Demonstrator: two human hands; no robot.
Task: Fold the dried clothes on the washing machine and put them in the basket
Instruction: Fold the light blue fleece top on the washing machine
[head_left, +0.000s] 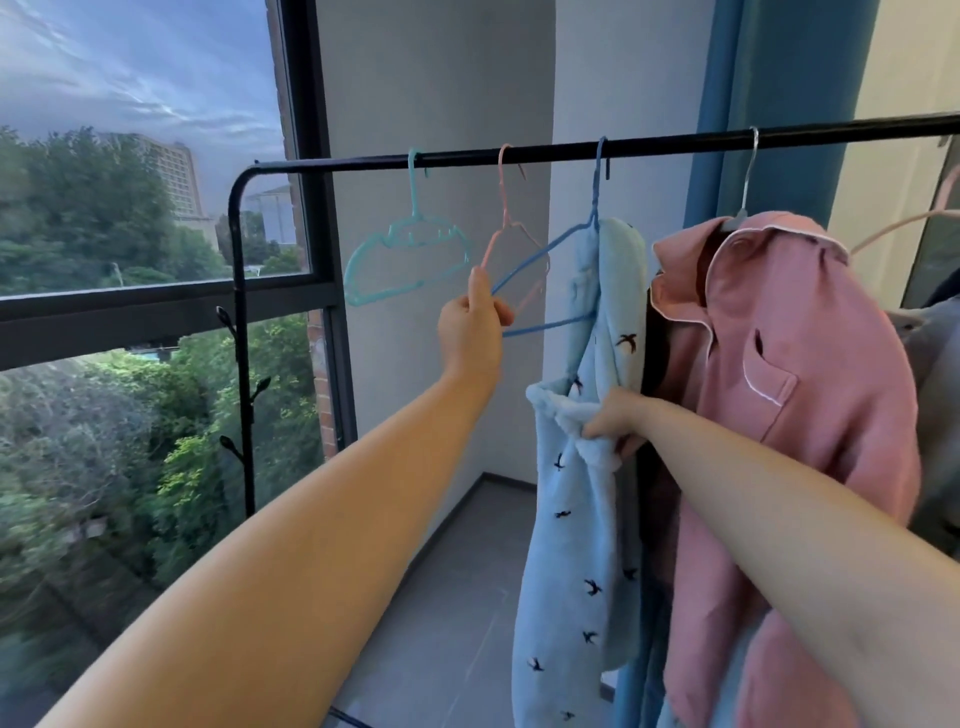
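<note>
A light blue fleece garment (576, 545) printed with small dark birds hangs from a blue wire hanger (540, 260) on the black rail (649, 147). My left hand (475, 322) pinches the left end of that blue hanger. My right hand (615, 421) grips a bunched fold of the light blue garment at mid-height. To the right, a pink pyjama shirt (779, 364) with white piping hangs on a silver hanger (748, 176). Neither washing machine nor basket is in view.
Two bare hangers, a teal plastic hanger (405, 260) and a thin pink hanger (506, 208), hang left of the blue one. The rack's black post (241, 364) stands by a large window (145, 208). A blue curtain (779, 78) hangs behind; a grey garment (935, 389) shows at right.
</note>
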